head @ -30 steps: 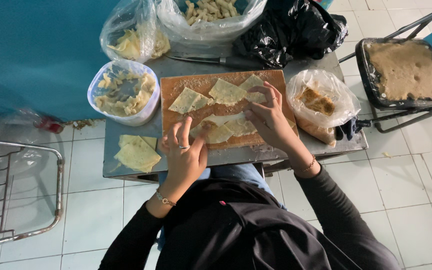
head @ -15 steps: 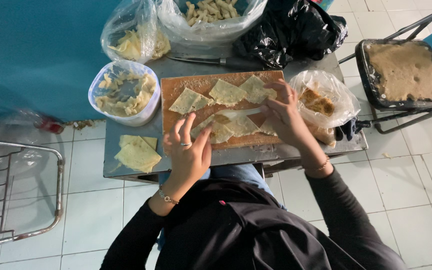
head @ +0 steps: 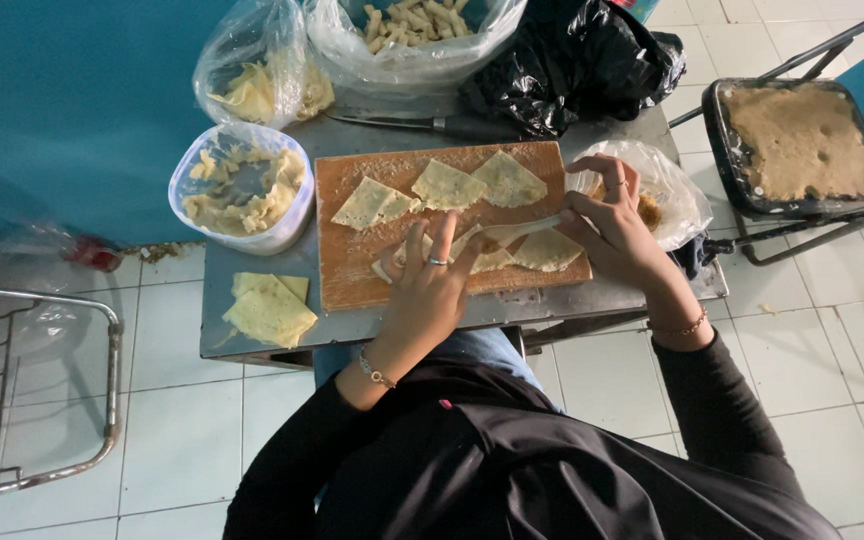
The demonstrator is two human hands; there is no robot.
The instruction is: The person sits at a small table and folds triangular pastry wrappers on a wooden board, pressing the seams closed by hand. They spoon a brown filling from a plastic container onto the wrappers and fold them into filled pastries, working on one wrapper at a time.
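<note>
The right hand (head: pixel 612 225) now pinches a white spoon (head: pixel 517 230) over the dough sheet (head: pixel 497 258) — half a second ago it lay farther left. The left hand (head: pixel 432 290) stays spread flat on that sheet, on the wooden board (head: pixel 347 265).

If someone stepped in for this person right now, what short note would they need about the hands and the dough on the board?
Left hand: fingers spread, pressing flat on a dough sheet at the near edge of the wooden board.
Right hand: pinching a pale spatula-like tool over the sheet; grip closed on it.
Done: three folded triangles lie along the far side of the board, one more near the right hand.
Left: a stack of unfilled dough sheets on the metal table, left of the board. Tub of filling at far left; filling bag beside the right hand.
</note>
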